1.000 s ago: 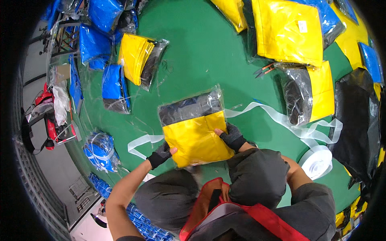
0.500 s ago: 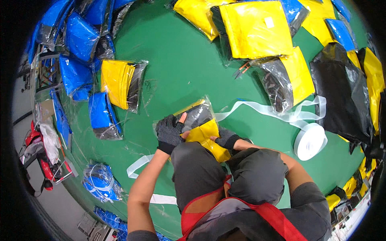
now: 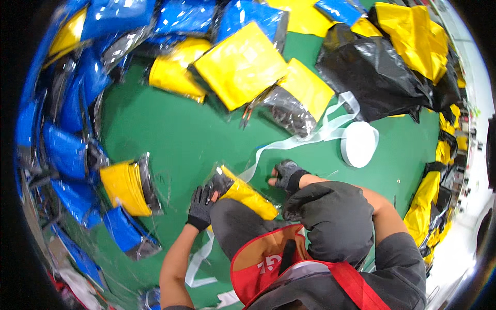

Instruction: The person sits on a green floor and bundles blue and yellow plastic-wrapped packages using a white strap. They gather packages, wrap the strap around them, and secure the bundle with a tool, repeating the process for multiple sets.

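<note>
A folded yellow-and-black bundle in clear plastic (image 3: 250,199) lies tilted across my left thigh. Gloved in dark knit with bare fingertips, my left hand (image 3: 201,206) grips its black upper-left end, thumb on top. My right hand (image 3: 287,175), in a matching glove, is apart from the bundle, over the green surface to its right. Its fingers are loosely bent, with a gap at the thumb and nothing visible between them. A white translucent ribbon (image 3: 279,145) runs behind the bundle, just left of my right hand, and leads to a white roll (image 3: 359,144).
Small orange-handled snips (image 3: 246,117) lie beside yellow packages (image 3: 243,64) ahead. Blue packages (image 3: 64,150) pile up at left, near another yellow package (image 3: 126,188). Black sheeting (image 3: 369,75) covers the far right. A ribbon length (image 3: 199,263) trails by my left forearm.
My right hand has let go of the bundle and moved up off it. The bundle has turned, its black end now in my left hand. The whole view has swung to the right.
</note>
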{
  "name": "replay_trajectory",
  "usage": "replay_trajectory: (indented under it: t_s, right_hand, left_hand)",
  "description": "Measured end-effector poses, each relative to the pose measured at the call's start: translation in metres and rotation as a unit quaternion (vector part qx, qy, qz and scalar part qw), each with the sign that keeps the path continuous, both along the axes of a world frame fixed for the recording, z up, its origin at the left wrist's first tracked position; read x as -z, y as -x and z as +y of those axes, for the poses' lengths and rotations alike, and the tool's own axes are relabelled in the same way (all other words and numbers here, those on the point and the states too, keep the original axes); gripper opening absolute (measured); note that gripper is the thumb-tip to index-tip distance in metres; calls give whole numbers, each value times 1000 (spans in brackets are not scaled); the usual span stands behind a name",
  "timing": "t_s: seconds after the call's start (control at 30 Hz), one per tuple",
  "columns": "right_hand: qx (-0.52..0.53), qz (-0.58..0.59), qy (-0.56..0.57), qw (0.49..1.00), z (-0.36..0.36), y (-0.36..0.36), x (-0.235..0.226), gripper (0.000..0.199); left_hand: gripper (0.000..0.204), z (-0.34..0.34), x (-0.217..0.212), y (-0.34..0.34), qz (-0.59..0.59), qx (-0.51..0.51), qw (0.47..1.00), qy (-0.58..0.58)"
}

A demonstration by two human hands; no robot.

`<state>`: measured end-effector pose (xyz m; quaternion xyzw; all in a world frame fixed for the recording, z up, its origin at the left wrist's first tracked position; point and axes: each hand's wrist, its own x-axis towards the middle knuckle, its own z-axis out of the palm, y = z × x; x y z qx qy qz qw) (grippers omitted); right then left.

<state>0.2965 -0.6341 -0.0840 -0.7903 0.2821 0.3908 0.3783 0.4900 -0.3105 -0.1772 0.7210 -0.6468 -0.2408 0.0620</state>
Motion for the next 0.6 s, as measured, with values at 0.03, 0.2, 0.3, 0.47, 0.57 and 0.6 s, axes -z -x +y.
replay_trajectory:
  t_s: [0.03, 0.2, 0.3, 0.47, 0.57, 0.6]
  right_hand:
    - [141, -61, 48, 987, -19, 0, -4, 57]
    - [492, -221, 403, 740, -115, 25, 65, 65]
    - [598, -178, 400, 671, -162, 55, 100, 75]
    - [790, -85, 7, 608, -219, 50, 105, 90]
    - [798, -292, -161, 502, -228, 65, 111, 59]
    - [790, -335, -209, 469, -221, 55, 87, 45]
  left_hand:
    - [62, -5, 0, -2, 31, 17, 999, -1]
    - [38, -52, -18, -52, 239, -38, 966, -87]
    - [30, -170, -60, -59, 175, -44, 984, 9]
    - [37, -340, -36, -36, 228, -71, 964, 120]
    - [58, -411, 9, 1, 168, -101, 968, 158]
    - [65, -422, 7, 8, 137, -122, 974, 131]
